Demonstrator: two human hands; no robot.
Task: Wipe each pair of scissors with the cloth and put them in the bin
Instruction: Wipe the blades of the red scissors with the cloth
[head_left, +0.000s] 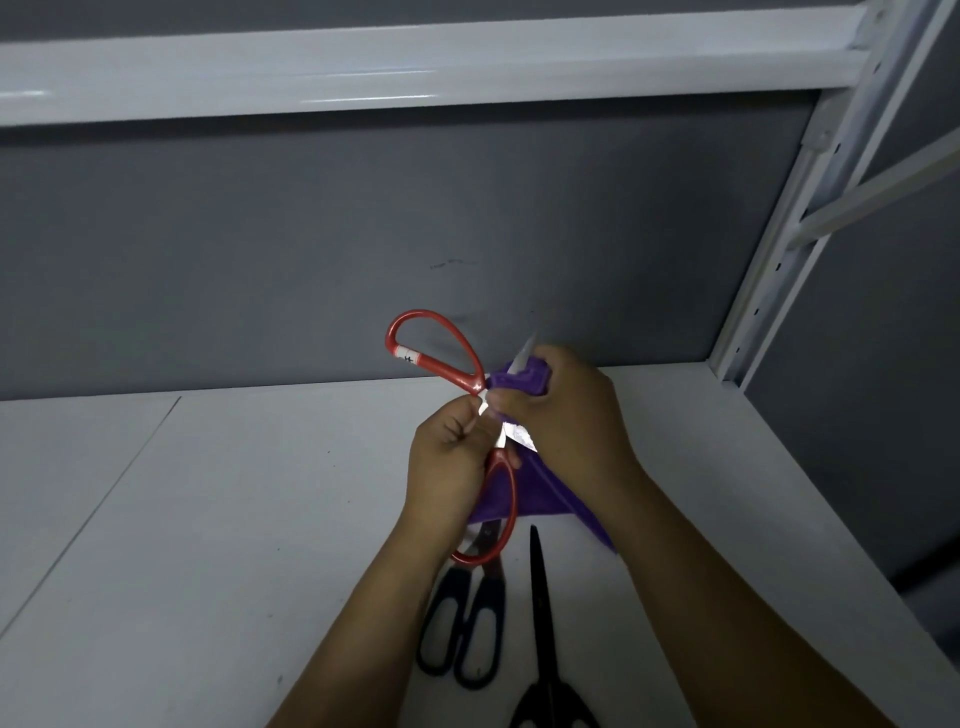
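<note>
Red scissors (457, 375) are held open in an X above the shelf (208, 519), between both hands. One handle loop points up and to the left; the other hangs down towards the person. One blade runs up and to the right into the cloth (515, 382), with its tip showing just above the right hand (566, 415). The right fingers are closed on the cloth and pinch it round this blade. The left hand (452, 462) grips the scissors at the pivot, fingers curled, knuckles up.

Wiping stroke, as judged: along the blade axis, up and to the right, away from the pivot. The right hand is placed to do it while the left braces.

Two more pairs, blue (491, 584) and black (540, 597), lie on the shelf below the forearms. The bin is not in view.
</note>
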